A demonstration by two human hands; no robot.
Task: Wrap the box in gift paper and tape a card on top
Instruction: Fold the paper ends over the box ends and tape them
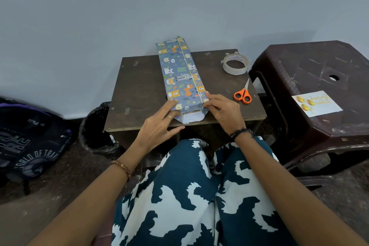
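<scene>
Two flat, straight-fingered hands (left hand, right hand) against the long paper-wrapped box.

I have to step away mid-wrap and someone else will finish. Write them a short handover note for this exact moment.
Left hand: straight fingers press the near left edge of the wrapped box.
Right hand: fingers press the near right corner fold.
Box lies lengthwise on the small table, paper round it, seam on top. Tape roll and scissors sit to its right; the card is on the stool.
Done: body wrapped.
Left: fold and tape the open near end, check the far end, tape the card on top.
</scene>
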